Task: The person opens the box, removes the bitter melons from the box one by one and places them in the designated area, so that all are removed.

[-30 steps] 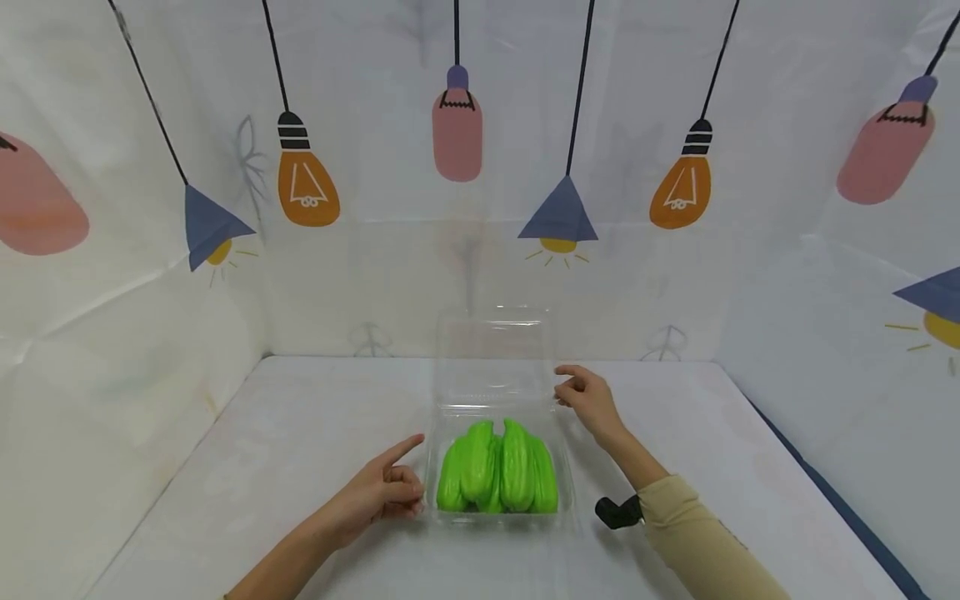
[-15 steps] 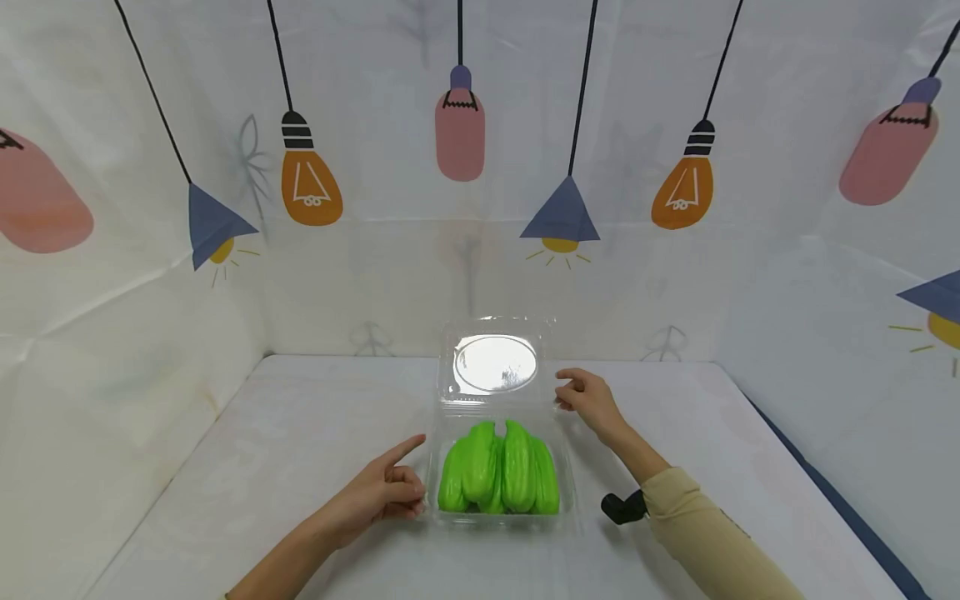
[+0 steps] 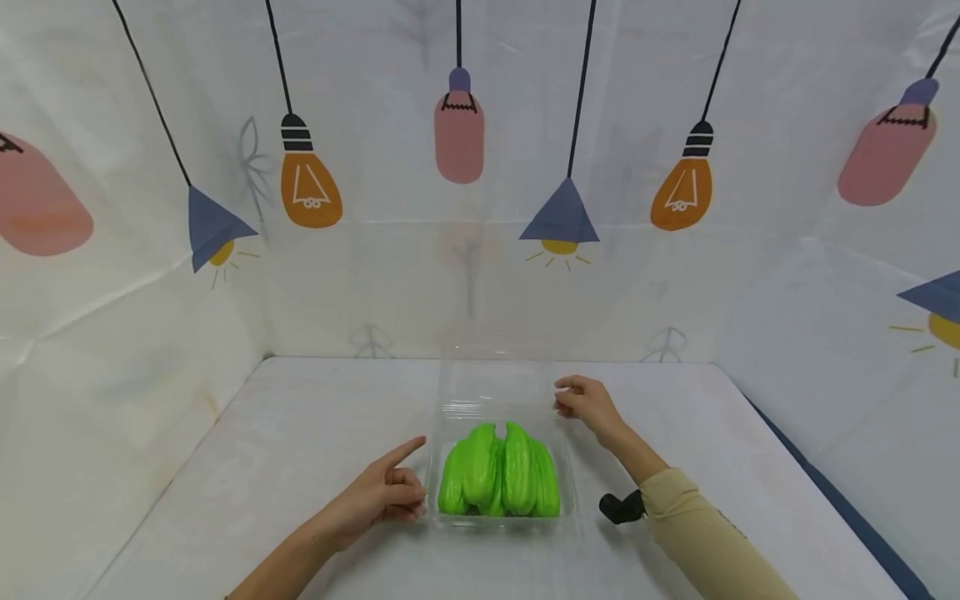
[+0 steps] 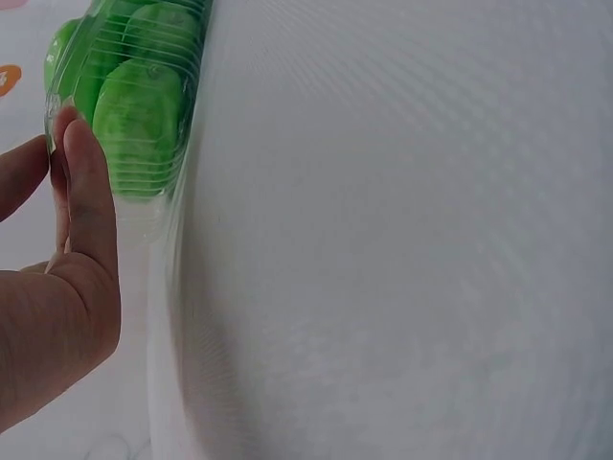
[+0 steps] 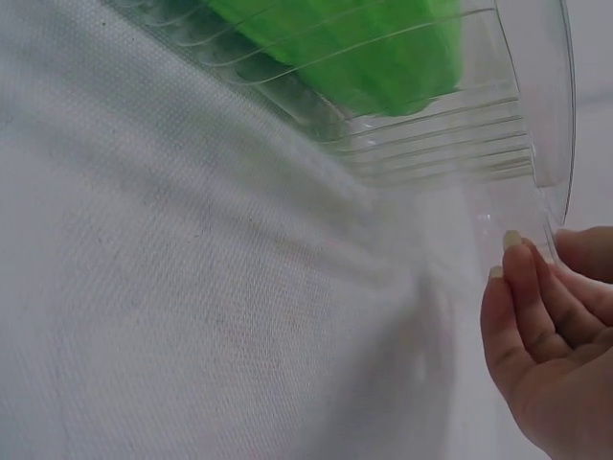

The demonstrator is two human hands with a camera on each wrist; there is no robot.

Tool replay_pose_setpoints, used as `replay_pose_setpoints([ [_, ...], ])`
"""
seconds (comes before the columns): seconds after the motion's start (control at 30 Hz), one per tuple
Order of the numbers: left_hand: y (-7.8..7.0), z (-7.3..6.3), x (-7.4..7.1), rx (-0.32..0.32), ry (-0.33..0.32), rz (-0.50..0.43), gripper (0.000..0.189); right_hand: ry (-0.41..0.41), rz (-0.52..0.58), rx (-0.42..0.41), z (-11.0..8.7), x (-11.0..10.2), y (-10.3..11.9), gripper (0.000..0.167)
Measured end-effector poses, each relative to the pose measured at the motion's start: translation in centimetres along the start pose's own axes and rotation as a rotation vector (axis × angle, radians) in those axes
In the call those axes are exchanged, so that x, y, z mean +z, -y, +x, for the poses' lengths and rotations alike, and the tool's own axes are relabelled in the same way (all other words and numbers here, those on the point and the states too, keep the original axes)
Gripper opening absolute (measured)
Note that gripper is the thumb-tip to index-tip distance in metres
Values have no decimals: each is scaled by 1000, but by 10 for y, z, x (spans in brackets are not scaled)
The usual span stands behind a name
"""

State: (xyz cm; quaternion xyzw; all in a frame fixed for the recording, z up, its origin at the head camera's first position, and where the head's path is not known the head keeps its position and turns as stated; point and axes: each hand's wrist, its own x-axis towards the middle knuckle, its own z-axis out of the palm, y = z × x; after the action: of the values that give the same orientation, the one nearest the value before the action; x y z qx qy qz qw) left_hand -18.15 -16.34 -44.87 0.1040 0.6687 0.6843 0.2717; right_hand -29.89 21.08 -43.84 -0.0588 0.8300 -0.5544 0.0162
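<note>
A clear plastic clamshell container sits on the white table with its lid raised at the back. Inside lie several bright green, lumpy, elongated vegetables, side by side. At the container's left side, my left hand pinches the rim between thumb and curled fingers, its index finger extended. In the left wrist view, the thumb and fingers meet at the rim. My right hand is at the right edge of the lid near the hinge. The right wrist view shows its thumb and fingertips pinching the clear plastic edge.
White cloth walls printed with hanging lamps and bulbs enclose the table at the back and sides. A small black object sits at the right cuff, beside the beige sleeve.
The lid's top edge has come lower in the head view, and the bright glare on it has gone. My right hand has moved slightly down with it. My left hand stays in place.
</note>
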Motion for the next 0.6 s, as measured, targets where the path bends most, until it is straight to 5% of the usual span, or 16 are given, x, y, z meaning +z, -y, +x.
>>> replay_pose_setpoints([
  [0.6, -1, 1, -1, 5, 1, 16, 86, 17, 17, 164, 0, 1, -3, 36],
])
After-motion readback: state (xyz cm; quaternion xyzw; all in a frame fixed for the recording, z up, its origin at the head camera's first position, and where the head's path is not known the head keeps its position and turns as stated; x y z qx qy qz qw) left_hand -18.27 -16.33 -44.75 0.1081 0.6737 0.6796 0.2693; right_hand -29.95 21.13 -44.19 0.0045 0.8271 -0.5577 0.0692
